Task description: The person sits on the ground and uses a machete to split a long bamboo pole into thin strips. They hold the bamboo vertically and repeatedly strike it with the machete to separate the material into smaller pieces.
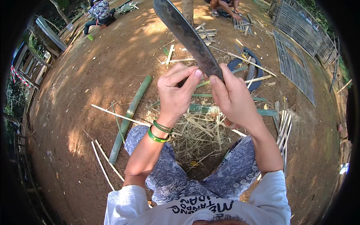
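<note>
Both forearms are slanting up from the lower edge, elbows bent outward, and the two hands are nearly meeting just above the middle of the frame. The right hand (234,99) is gripping one machete (189,39) at the base of its dark blade, which is leaning toward the top edge, left of centre. The left hand (174,95) is curling its fingers close beside the blade, thumb and forefinger coming together; whether they are gripping anything, I cannot tell. Its wrist is wearing at least two green bands (158,139). One thick green bamboo pole (132,112) is lying left of centre, and two pale strips (102,165) are lying at lower left. One heap of shavings (202,131) is spreading below the hands. Two other people are working, one at upper left (99,9), one at upper right (225,6).
</note>
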The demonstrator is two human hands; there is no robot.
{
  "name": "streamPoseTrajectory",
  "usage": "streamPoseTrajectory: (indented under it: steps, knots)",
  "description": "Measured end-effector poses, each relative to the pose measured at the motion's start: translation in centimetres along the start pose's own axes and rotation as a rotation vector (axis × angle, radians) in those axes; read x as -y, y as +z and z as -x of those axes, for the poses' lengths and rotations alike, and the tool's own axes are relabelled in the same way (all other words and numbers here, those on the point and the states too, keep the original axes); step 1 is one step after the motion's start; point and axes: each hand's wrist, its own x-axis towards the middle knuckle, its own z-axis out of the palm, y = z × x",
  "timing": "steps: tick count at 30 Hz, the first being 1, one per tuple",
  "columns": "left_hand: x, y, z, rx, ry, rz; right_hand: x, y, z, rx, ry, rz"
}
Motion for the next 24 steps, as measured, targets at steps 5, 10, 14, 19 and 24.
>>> streamPoseTrajectory:
  steps: [5, 10, 14, 19, 24]
  knots:
    - [0.6, 0.1, 0.1, 0.003, 0.018, 0.045, 0.4, -1.1, -0.5, 0.166, 0.191, -0.214]
    - [-0.1, 0.5, 0.1, 0.024, -0.038, 0.003, -0.9, -0.6, 0.1, 0.035, 0.002, -0.002]
    - [0.4, 0.3, -0.2, -0.003, 0.023, 0.073, -0.2, -0.9, -0.3, 0.103, 0.126, -0.318]
    - [-1.8, -0.5, -1.6, -0.017, 0.193, -0.021, 0.5, 0.0, 0.1, -0.016, 0.161, -0.591]
    - [-3.9, -2.0, -2.3, -0.04, 0.487, -0.273, 0.8, 0.4, 1.3, -0.104, -0.109, -0.553]
